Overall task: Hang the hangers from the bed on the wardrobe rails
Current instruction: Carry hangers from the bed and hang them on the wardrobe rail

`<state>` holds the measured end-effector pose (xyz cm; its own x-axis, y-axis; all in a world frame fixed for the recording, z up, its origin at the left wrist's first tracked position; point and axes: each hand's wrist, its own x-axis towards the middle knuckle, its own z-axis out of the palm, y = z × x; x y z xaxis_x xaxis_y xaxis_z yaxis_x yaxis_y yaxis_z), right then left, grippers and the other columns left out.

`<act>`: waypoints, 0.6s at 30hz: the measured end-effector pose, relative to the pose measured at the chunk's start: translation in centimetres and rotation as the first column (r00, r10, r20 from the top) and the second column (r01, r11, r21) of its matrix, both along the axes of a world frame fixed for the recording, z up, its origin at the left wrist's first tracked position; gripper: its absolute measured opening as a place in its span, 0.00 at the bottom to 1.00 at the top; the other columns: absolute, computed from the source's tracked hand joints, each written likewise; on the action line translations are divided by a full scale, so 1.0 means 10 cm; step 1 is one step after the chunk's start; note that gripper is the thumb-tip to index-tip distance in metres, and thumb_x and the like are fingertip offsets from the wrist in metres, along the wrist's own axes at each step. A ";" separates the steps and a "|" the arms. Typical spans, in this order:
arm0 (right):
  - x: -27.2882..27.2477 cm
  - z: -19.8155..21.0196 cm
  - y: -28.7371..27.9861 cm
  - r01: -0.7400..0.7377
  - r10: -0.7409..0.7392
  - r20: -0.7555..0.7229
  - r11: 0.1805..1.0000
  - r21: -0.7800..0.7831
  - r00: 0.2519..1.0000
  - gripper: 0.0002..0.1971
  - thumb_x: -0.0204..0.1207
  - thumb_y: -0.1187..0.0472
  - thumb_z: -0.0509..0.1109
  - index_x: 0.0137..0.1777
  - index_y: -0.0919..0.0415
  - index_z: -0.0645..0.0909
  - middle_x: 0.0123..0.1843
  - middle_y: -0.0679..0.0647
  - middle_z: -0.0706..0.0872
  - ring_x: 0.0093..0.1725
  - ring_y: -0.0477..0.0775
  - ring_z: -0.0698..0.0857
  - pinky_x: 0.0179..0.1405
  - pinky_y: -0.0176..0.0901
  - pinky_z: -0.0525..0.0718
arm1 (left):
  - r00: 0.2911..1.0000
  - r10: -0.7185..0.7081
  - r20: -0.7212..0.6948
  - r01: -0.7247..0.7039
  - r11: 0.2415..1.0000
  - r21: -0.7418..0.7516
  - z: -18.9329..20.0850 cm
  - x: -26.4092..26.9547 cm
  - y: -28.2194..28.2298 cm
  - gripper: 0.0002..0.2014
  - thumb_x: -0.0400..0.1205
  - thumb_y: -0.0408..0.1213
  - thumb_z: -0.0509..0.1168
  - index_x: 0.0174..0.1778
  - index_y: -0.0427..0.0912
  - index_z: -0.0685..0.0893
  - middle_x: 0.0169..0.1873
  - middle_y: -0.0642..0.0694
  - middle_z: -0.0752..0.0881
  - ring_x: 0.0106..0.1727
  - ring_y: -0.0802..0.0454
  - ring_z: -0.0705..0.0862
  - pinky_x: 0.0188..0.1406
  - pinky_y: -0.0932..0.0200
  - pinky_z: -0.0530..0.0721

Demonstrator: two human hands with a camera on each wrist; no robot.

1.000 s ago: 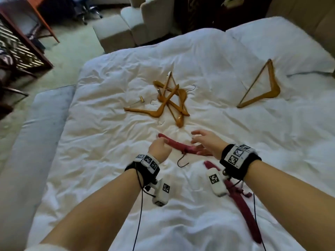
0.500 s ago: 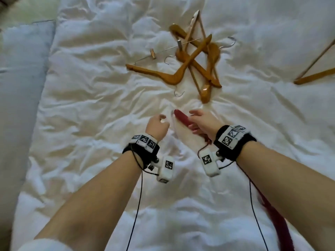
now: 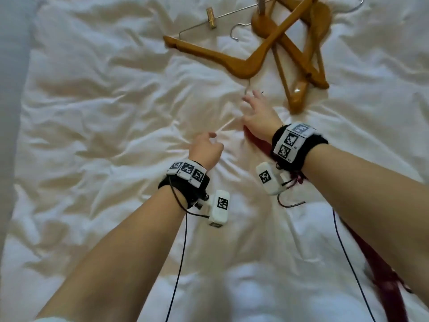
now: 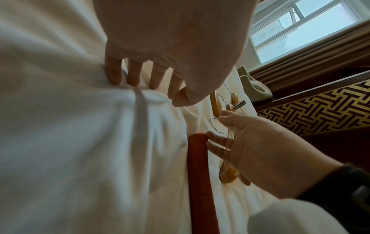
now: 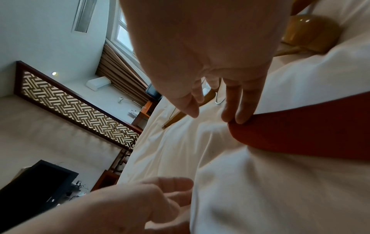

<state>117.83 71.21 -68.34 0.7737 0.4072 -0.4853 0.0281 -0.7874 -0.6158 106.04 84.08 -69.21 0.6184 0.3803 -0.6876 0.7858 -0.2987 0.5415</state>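
While both forearms reach up from the bottom of the head view, the right hand [image 3: 258, 113] sits just right of centre w/ fingers [image 4: 217, 139] spread and straight, holding nothing; two fingertips touch the end of the red hanger [image 4: 198, 166] in the right wrist view. That hanger lies on the bed [image 3: 104, 108], running from under the right hand down toward the lower right corner, mostly hidden by the forearm; its dark hook [image 3: 291, 203] shows below the wrist. Left hand [image 3: 205, 151] is lower and left of the right one, apart from it, fingers [image 4: 133, 76] loosely bent w/ tips on the white sheet, gripping nothing. Wooden hangers [image 3: 285, 45] are piled crosswise at the upper right of the head view, approx. 3-4, exact count unclear. One silver hook [image 4: 216, 125] lies just beside the right fingertips; contact can't be told. A wire clip hanger [image 3: 211, 17] sits at top centre, partly under the pile. Both wrists carry black bands w/ marker tags and white camera units
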 end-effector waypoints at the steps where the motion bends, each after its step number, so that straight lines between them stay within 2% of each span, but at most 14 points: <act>1: 0.03 -0.03 0.04 -0.020 0.020 0.012 1.000 -0.007 1.000 0.31 0.81 0.65 0.65 0.84 0.60 0.65 0.89 0.59 0.51 0.87 0.57 0.55 0.81 0.42 0.55 | 1.000 0.000 -0.006 0.000 1.000 -0.002 0.00 0.00 0.00 0.22 0.80 0.38 0.63 0.72 0.44 0.77 0.60 0.44 0.80 0.58 0.42 0.82 0.63 0.49 0.81; 4: 0.06 -0.10 0.12 -0.054 0.054 0.005 0.998 -0.034 0.999 0.31 0.81 0.64 0.64 0.85 0.60 0.64 0.88 0.58 0.54 0.87 0.57 0.57 0.81 0.44 0.57 | 1.000 0.010 -0.005 -0.010 1.000 -0.006 -0.02 -0.05 0.03 0.22 0.77 0.42 0.63 0.68 0.46 0.79 0.63 0.43 0.81 0.60 0.41 0.82 0.64 0.45 0.82; 6: 0.05 -0.12 0.13 -0.051 0.051 -0.009 0.997 -0.049 0.999 0.31 0.82 0.62 0.64 0.85 0.62 0.64 0.87 0.60 0.59 0.85 0.58 0.61 0.82 0.45 0.58 | 1.000 0.012 -0.003 -0.012 1.000 -0.005 -0.01 -0.09 0.05 0.20 0.79 0.39 0.63 0.68 0.45 0.79 0.62 0.44 0.80 0.60 0.42 0.82 0.63 0.48 0.82; 9: 0.02 -0.12 0.13 -0.023 0.022 -0.024 0.999 -0.036 0.999 0.34 0.81 0.59 0.65 0.86 0.60 0.59 0.83 0.62 0.66 0.81 0.60 0.69 0.80 0.49 0.67 | 0.999 0.042 0.002 -0.042 0.999 -0.020 0.02 -0.14 0.08 0.17 0.81 0.37 0.63 0.67 0.44 0.80 0.62 0.43 0.81 0.59 0.42 0.83 0.59 0.50 0.83; 12: 0.01 -0.10 0.16 -0.041 0.039 -0.027 0.998 -0.058 0.999 0.37 0.81 0.58 0.66 0.88 0.60 0.56 0.86 0.62 0.58 0.83 0.62 0.65 0.81 0.50 0.66 | 0.999 0.036 -0.014 -0.037 0.998 -0.047 0.10 -0.19 0.08 0.17 0.79 0.39 0.63 0.64 0.46 0.81 0.63 0.41 0.82 0.61 0.44 0.83 0.64 0.50 0.82; 14: 0.03 -0.09 0.19 -0.065 0.064 -0.024 0.995 -0.081 0.998 0.36 0.81 0.58 0.66 0.87 0.59 0.57 0.87 0.61 0.54 0.84 0.62 0.62 0.81 0.52 0.66 | 0.999 0.030 -0.035 -0.032 0.998 -0.048 0.11 -0.23 0.08 0.19 0.72 0.46 0.62 0.59 0.53 0.80 0.62 0.44 0.83 0.60 0.44 0.84 0.66 0.46 0.82; 16: 0.04 -0.08 0.23 -0.111 0.103 -0.072 0.988 -0.108 0.992 0.32 0.81 0.58 0.67 0.84 0.59 0.63 0.84 0.62 0.64 0.81 0.64 0.68 0.77 0.52 0.71 | 0.998 0.038 -0.040 -0.040 0.998 -0.045 0.11 -0.28 0.10 0.20 0.66 0.49 0.59 0.55 0.58 0.79 0.59 0.47 0.84 0.59 0.44 0.84 0.65 0.44 0.82; 18: 0.02 -0.09 0.25 -0.146 0.132 -0.099 0.978 -0.149 0.986 0.25 0.80 0.56 0.71 0.76 0.62 0.74 0.75 0.63 0.76 0.74 0.64 0.76 0.68 0.51 0.76 | 0.999 0.024 -0.036 -0.025 0.999 -0.042 0.14 -0.31 0.09 0.21 0.66 0.49 0.59 0.56 0.58 0.79 0.59 0.48 0.84 0.61 0.45 0.84 0.67 0.45 0.81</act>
